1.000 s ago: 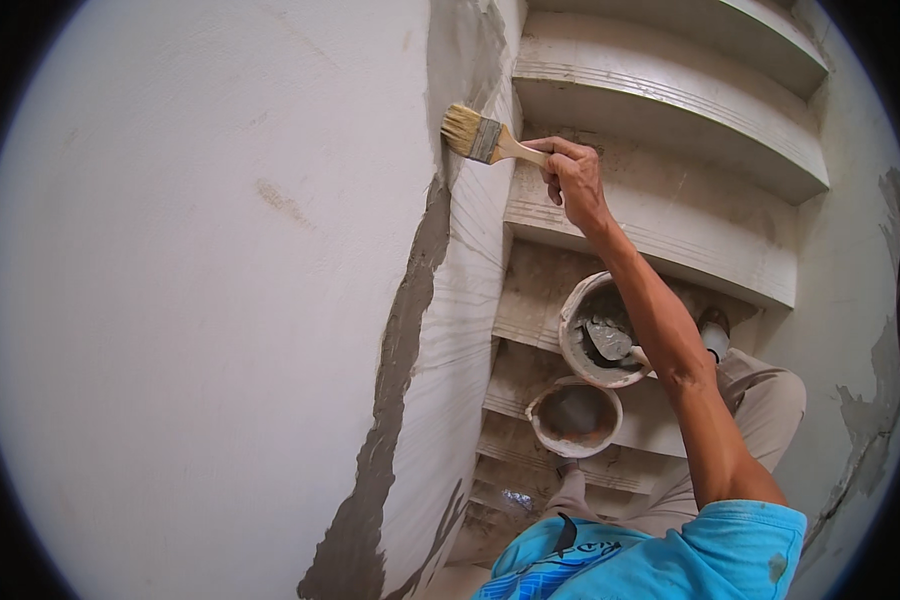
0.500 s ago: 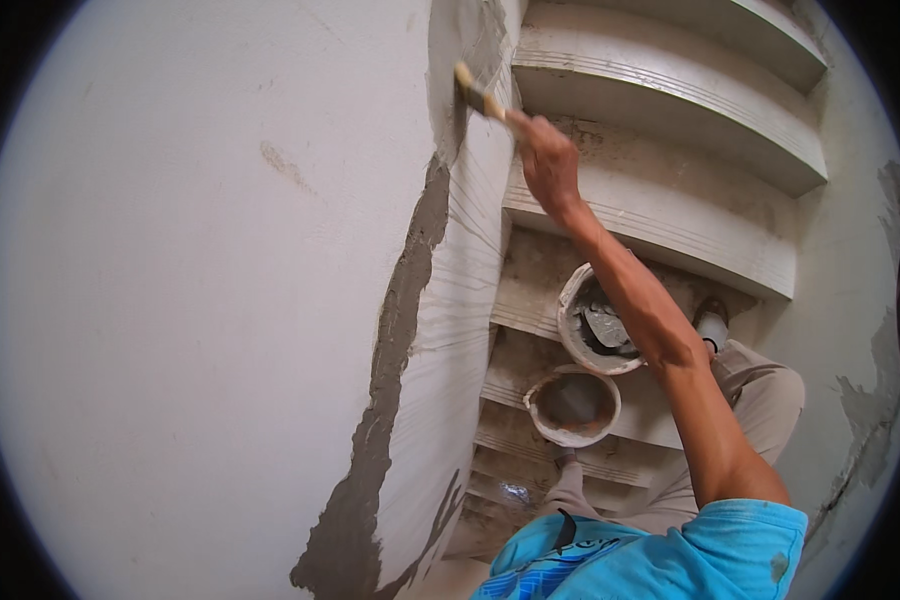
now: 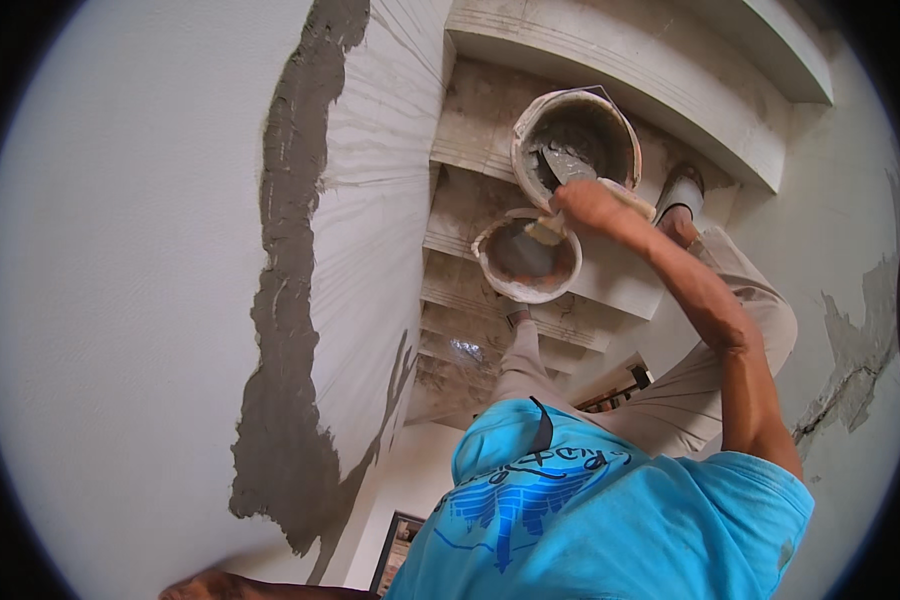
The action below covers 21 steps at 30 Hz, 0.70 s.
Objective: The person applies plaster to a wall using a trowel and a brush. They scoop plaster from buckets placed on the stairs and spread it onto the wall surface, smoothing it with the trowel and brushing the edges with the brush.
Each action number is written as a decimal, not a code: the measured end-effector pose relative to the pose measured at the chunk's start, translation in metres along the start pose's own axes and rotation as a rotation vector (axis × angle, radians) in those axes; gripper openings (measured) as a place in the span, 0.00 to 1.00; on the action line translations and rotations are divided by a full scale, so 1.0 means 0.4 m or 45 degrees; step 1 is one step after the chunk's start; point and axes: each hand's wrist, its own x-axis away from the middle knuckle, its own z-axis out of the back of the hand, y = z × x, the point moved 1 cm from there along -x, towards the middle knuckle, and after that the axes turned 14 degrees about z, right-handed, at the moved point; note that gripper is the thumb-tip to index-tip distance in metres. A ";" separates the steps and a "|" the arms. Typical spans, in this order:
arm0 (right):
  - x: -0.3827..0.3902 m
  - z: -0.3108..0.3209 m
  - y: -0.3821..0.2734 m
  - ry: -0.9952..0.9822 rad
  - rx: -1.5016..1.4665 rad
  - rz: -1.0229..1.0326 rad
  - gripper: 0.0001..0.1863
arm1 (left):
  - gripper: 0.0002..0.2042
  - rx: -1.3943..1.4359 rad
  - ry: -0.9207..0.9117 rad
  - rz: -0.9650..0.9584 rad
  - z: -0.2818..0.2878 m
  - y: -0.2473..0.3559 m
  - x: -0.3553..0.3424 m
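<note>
My right hand (image 3: 598, 208) is closed around a paintbrush (image 3: 546, 230), whose pale bristles hang over the smaller bucket (image 3: 526, 293) of murky grey water. Just beyond it stands a larger bucket (image 3: 521, 140), holding grey mortar and a trowel (image 3: 567, 164) with its metal blade showing. The trowel's handle is partly hidden by my hand. At the lower left, my left hand (image 3: 202, 586) is by the white wall, dark and cut by the frame's edge, so its fingers cannot be made out. A rough strip of dark grey mortar (image 3: 292, 240) runs down the wall.
Stone stair steps (image 3: 610, 50) rise ahead and descend below the buckets. My foot (image 3: 682, 195) rests beside the larger bucket. The right wall has a cracked, patched area (image 3: 855, 385). A dark-framed picture (image 3: 395, 550) shows at the bottom.
My right hand has come down from the upper wall with the brush to the smaller bucket. The view has shifted, and my left hand now shows at the lower left.
</note>
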 end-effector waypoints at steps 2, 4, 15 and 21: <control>0.011 -0.127 -0.054 -0.051 -0.103 0.017 0.10 | 0.28 0.057 -0.006 0.039 0.002 0.005 -0.009; 0.020 -0.265 -0.105 0.056 -0.249 0.059 0.10 | 0.28 0.022 -0.027 -0.038 0.014 -0.023 -0.008; -0.046 -0.459 -0.206 0.369 -0.436 -0.189 0.26 | 0.29 -0.021 -0.002 -0.187 -0.001 -0.057 0.006; -0.072 -0.595 -0.196 -0.062 -0.256 -0.086 0.12 | 0.30 0.125 -0.015 -0.168 -0.012 -0.082 -0.015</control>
